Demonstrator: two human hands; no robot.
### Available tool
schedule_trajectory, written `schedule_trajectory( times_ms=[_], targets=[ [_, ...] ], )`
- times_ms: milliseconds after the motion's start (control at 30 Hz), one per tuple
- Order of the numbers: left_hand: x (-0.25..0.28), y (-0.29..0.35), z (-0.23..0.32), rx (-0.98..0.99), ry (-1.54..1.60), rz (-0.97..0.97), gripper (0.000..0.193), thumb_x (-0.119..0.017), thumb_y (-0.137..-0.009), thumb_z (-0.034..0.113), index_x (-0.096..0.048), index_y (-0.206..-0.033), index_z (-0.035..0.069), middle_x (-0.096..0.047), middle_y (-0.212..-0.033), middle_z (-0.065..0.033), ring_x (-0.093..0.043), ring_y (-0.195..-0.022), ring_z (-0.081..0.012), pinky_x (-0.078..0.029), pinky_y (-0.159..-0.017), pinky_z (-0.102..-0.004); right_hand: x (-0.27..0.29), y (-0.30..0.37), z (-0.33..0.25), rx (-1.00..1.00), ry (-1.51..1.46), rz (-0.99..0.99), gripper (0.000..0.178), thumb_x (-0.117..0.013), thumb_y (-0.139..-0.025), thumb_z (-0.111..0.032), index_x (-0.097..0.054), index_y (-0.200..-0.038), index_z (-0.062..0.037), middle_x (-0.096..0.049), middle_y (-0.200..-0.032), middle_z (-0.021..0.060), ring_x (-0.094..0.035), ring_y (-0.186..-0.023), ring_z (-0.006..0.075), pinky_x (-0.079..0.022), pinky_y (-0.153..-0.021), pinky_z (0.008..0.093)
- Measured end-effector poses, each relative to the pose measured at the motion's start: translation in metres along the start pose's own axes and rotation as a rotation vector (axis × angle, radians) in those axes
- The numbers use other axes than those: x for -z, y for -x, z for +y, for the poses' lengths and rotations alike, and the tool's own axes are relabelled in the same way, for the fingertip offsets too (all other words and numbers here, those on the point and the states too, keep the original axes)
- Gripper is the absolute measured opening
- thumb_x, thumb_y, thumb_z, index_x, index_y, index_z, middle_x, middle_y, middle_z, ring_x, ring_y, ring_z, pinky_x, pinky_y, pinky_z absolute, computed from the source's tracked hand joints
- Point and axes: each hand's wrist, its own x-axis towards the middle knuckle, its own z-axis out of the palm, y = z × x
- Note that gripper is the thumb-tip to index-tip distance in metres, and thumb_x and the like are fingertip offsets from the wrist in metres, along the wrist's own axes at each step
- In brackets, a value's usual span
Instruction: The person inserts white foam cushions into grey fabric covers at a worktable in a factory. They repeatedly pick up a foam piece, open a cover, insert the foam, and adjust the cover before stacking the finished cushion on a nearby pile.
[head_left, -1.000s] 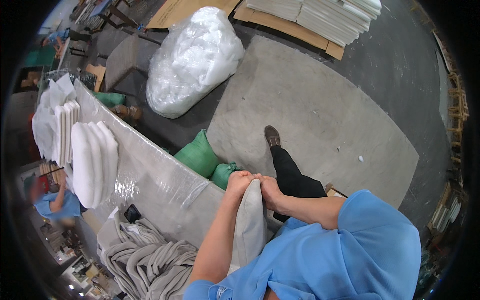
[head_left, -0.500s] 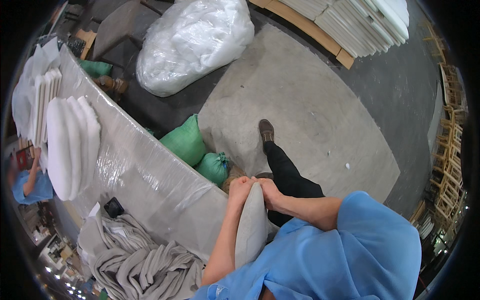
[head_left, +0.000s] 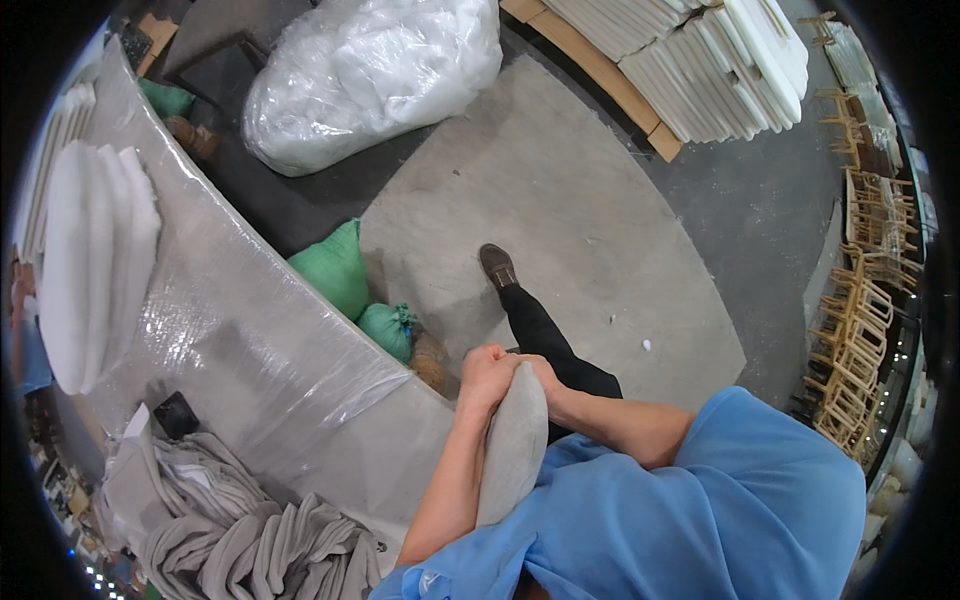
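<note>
A light grey stuffed cushion (head_left: 515, 450) stands on edge between my forearms, its lower end against my blue shirt. At its far end my left hand (head_left: 487, 378) is closed on the fabric. Close beside it, my right hand (head_left: 541, 382) grips the same end, with its fingers mostly hidden behind the cushion. The two hands nearly touch. To the left is a table (head_left: 270, 370) wrapped in clear plastic film, with a heap of grey fabric covers (head_left: 260, 545) at its near end.
White padding sheets (head_left: 95, 260) and a small black object (head_left: 177, 415) lie on the table. Green sacks (head_left: 335, 268) sit on the floor by its edge. Farther off are a plastic-wrapped white bundle (head_left: 375, 80), stacked white foam slabs (head_left: 710, 75) and wooden chair frames (head_left: 855, 340) at right.
The view has shifted, so the table and floor things sit farther left. Both hands stay on the cushion's far end, and the cushion leans slightly more to the right.
</note>
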Motion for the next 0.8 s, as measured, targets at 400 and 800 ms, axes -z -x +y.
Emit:
schedule_trajectory(
  times_ms=[400,800],
  targets=[
    [0.012,0.023,-0.024,0.020,-0.092,0.028,0.027,-0.068,-0.081,0.021,-0.061,-0.067,-0.001,-0.066,-0.068,-0.0193,-0.064,-0.063,-0.0273,-0.049,-0.062,-0.0431,0.026,-0.044,0.058,0.131,0.308,-0.084,0.014,-0.067,-0.094,-0.013,-0.075,-0.088,-0.0024,-0.074,-0.084,0.0060,-0.072,-0.073,0.0188,-0.059,-0.065,0.0378],
    [0.005,-0.003,0.021,0.038,0.001,-0.072,0.027,-0.074,-0.084,0.016,-0.058,-0.066,0.006,-0.058,-0.061,-0.0002,-0.050,-0.054,-0.0091,-0.039,-0.047,-0.0315,0.001,0.000,-0.007,0.042,-0.022,0.063,0.014,-0.065,-0.095,-0.012,-0.074,-0.091,-0.0031,-0.072,-0.082,0.0084,-0.070,-0.065,0.0219,-0.058,-0.060,0.0394]
  ],
)
